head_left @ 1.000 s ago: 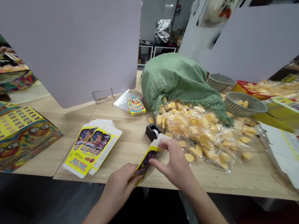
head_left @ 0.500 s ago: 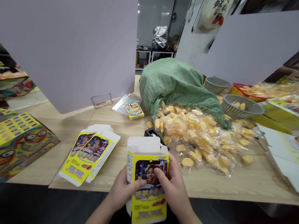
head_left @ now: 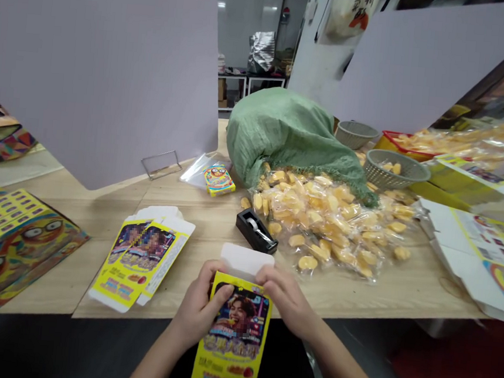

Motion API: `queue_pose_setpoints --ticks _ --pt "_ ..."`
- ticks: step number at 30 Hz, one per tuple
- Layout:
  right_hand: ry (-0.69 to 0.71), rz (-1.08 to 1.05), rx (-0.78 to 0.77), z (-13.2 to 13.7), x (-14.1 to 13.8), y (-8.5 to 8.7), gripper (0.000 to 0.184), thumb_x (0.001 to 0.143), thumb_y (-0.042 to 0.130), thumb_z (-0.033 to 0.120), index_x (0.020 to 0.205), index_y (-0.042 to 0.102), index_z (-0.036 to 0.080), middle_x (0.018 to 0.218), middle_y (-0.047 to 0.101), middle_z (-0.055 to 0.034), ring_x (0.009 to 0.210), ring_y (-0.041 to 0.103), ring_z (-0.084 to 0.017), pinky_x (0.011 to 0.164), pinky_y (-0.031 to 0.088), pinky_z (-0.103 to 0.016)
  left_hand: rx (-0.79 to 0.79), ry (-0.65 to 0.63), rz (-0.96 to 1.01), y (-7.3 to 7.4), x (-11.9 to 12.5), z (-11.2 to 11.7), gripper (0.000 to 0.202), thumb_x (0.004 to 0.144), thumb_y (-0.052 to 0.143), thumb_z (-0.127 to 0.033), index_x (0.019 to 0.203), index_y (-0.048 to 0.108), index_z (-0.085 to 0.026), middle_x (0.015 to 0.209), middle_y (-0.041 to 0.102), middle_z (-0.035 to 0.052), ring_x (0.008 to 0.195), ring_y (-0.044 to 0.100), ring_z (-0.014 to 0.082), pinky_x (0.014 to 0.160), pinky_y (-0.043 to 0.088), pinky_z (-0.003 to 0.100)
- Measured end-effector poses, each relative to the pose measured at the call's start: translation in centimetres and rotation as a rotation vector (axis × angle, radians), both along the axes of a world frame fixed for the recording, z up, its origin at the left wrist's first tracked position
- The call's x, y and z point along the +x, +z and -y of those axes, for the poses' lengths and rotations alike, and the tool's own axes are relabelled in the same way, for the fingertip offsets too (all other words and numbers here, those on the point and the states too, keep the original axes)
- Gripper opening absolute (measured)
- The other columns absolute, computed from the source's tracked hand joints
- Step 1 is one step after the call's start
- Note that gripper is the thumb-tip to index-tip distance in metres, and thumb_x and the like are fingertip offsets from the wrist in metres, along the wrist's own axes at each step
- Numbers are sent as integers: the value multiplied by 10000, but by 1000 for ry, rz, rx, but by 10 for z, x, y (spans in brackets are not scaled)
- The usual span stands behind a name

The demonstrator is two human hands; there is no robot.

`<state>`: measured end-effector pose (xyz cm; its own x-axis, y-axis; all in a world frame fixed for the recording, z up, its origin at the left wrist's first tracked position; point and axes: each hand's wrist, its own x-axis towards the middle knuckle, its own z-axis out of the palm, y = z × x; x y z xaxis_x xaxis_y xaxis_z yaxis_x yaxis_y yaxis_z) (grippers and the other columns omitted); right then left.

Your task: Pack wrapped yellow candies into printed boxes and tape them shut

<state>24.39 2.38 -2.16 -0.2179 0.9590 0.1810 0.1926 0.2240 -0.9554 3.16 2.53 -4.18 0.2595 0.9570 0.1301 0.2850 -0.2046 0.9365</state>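
A yellow printed carton point(head_left: 232, 340) with a white top flap point(head_left: 247, 260) standing up is held in front of me over the table's front edge. My left hand point(head_left: 200, 302) grips its left side, thumb on the printed front and fingers behind. At the upper right corner, my right hand point(head_left: 284, 295) has its bent fingers closed on the edge beside the flap. Just beyond the flap lies a black tape dispenser point(head_left: 256, 230). To the left, several flat yellow cartons point(head_left: 140, 261) overlap on the table. The lower end of the held carton runs to the picture's bottom edge.
Wrapped yellow pieces point(head_left: 324, 219) spill from a green sack point(head_left: 284, 127). Grey baskets point(head_left: 394, 172) stand behind on the right. A small printed box point(head_left: 219, 179) lies near a wire stand point(head_left: 161, 166). Printed display boxes point(head_left: 22, 245) sit left; an opened white carton point(head_left: 454, 248) lies right.
My right hand has moved from the carton's front up to its top right corner. The carton has come lower and tilted, uncovering the tape dispenser. The whole view has shifted slightly.
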Motion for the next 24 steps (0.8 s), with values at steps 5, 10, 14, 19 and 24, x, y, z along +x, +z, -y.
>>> queue_pose_setpoints --ticks 5,10,14,19,24 --pt "114 -244 -402 -14 6 7 467 848 590 400 1293 548 263 1217 650 -49 1009 636 -201 842 521 -346 -27 -2 -47 3 1 2 281 907 505 -367 1126 442 -202 1057 594 57 935 608 189 805 485 305" --pt "72 -18 -109 -21 8 13 324 837 606 357 1140 690 278 1183 689 -45 1054 644 -236 947 489 -412 -105 119 27 1 4 1 441 881 545 -364 1213 312 -193 1045 624 77 932 660 212 779 514 333" --pt "70 -165 -284 -18 14 5 448 761 706 369 1196 654 277 1191 679 -49 972 663 -215 828 542 -348 -38 54 -1 2 2 2 445 867 568 -359 1219 351 -195 1079 625 83 933 659 207 790 520 332" --pt "121 -571 -561 -18 15 -5 653 719 738 457 1319 546 287 1196 667 -56 966 660 -189 815 529 -299 145 -24 -92 6 1 2 248 910 499 -333 1130 496 -218 1138 621 69 1056 614 205 887 490 319" --pt "153 -362 -475 -15 13 -6 531 792 678 337 1309 559 306 1275 634 -47 1055 641 -198 913 507 -361 87 -3 -170 9 0 2 267 898 511 -336 1135 486 -215 1149 626 79 1064 614 223 886 483 334"
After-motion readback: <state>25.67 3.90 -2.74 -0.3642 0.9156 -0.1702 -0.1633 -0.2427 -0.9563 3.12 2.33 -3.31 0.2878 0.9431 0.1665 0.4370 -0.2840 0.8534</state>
